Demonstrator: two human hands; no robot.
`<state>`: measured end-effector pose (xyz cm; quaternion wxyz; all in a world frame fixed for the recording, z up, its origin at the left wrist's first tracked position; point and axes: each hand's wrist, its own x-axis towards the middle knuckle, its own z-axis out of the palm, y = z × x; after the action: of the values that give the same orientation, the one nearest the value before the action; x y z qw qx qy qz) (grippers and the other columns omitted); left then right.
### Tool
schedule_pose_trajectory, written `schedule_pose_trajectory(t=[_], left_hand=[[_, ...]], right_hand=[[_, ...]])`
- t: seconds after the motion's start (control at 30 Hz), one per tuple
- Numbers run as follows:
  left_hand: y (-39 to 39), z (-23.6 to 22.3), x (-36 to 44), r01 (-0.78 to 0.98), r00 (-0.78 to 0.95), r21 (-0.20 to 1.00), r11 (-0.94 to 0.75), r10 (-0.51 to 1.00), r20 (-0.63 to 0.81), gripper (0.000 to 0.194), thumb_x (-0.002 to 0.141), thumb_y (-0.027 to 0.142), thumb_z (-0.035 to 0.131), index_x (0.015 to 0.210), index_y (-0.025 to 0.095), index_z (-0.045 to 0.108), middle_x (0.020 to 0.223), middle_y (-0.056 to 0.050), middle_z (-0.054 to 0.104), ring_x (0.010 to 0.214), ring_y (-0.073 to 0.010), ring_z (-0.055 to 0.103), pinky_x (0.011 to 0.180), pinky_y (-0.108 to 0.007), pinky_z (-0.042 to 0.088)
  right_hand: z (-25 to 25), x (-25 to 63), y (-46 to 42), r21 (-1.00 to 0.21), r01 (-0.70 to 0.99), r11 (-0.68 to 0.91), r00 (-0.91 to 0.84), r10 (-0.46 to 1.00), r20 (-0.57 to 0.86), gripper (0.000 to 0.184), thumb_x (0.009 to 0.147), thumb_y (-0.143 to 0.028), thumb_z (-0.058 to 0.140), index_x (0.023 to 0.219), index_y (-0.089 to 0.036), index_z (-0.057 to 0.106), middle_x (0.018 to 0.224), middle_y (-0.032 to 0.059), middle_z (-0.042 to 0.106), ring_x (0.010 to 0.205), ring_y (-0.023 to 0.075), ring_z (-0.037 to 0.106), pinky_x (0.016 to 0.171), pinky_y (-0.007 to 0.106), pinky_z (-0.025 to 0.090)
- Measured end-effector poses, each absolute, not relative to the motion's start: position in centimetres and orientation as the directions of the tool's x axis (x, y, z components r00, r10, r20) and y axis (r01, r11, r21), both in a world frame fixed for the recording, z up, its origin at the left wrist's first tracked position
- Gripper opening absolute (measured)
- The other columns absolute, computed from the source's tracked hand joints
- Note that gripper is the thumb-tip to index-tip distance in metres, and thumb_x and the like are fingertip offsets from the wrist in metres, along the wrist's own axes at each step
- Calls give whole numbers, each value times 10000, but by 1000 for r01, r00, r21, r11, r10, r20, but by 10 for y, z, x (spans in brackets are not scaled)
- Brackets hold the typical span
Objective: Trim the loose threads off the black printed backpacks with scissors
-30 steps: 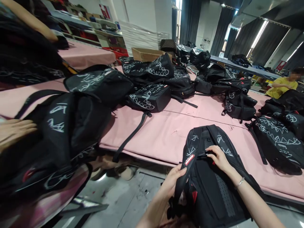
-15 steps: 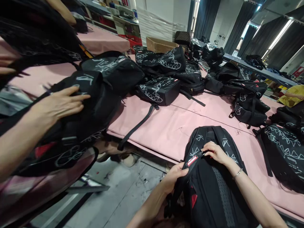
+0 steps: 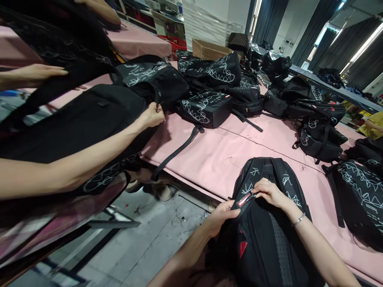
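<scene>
A black backpack with white scribbled print leans on the table edge before me, its back panel and straps facing up. My left hand pinches one shoulder strap, which carries a small red label, with the thumb on top. Over the same strap, just above the label, my right hand is closed, thumb and fingertips together. Between those fingertips is something small and dark with a shiny spot, too small to name. A red patch shows on the bag's side.
Several printed black backpacks lie on the pink table, some piled toward a cardboard box. On the left, a co-worker's hands work on another backpack. A webbing strap hangs over the table edge.
My right hand has moved from the upper back panel left onto the strap by the label. My left hand keeps its hold. The co-worker's arm has reached across the neighbouring bag.
</scene>
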<state>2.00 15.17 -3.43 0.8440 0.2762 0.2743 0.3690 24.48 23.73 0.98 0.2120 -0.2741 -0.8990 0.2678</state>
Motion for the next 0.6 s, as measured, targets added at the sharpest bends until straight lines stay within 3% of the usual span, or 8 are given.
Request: schedule_pose_trajectory(t=[0.4,0.6], left_hand=[[153,-31,24,-435,539,732,524,803,-255,375,615,354,734,879,112,621,777,-24,621,675,-129,550,602,-211,389],[153,-20,27,-436,508,768,469,833,-221,355,645,320,715,929,123,633,821,-32,643,732,-147,569,662,-230,409]], right_hand=[[23,230,225,-528,360,769,-797,548,253,178,878,-278,498,979,-199,621,886,68,633,833,179,559,758,341,444],[22,235,206,-479,475,738,-689,651,320,159,885,-245,483,975,-211,608,868,64,629,820,196,561,739,367,461]])
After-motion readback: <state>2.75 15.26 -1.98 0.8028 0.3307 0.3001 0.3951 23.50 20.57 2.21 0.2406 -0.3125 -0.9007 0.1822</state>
